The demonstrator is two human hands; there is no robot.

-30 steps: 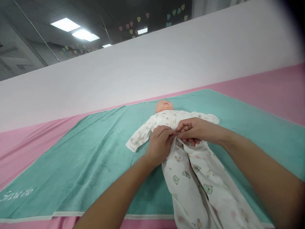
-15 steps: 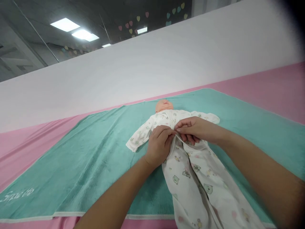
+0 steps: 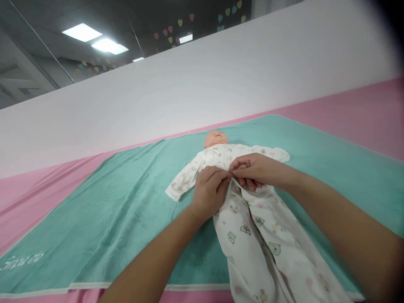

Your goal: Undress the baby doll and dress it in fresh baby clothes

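Observation:
A baby doll (image 3: 216,138) lies on its back, dressed in a white baby romper (image 3: 243,235) printed with small green bears. Both sleeves spread out to the sides, and the legs of the garment stretch toward me with an open slit between them. My left hand (image 3: 211,189) pinches the fabric edge at the doll's middle. Close against it, my right hand (image 3: 251,170) pinches the same front edge from the other side. The fingertips of both hands nearly meet; whatever fastener may sit between them is hidden.
Under the doll is a teal blanket (image 3: 132,219) with white edging and white lettering at its lower left. A pink cloth (image 3: 353,105) shows around it. Behind stands a low white wall (image 3: 176,101), with dark glass (image 3: 142,25) above reflecting ceiling lights and heart stickers.
The view has shifted very slightly. Both hands keep their pinch on the romper's front edge, and the doll lies as before.

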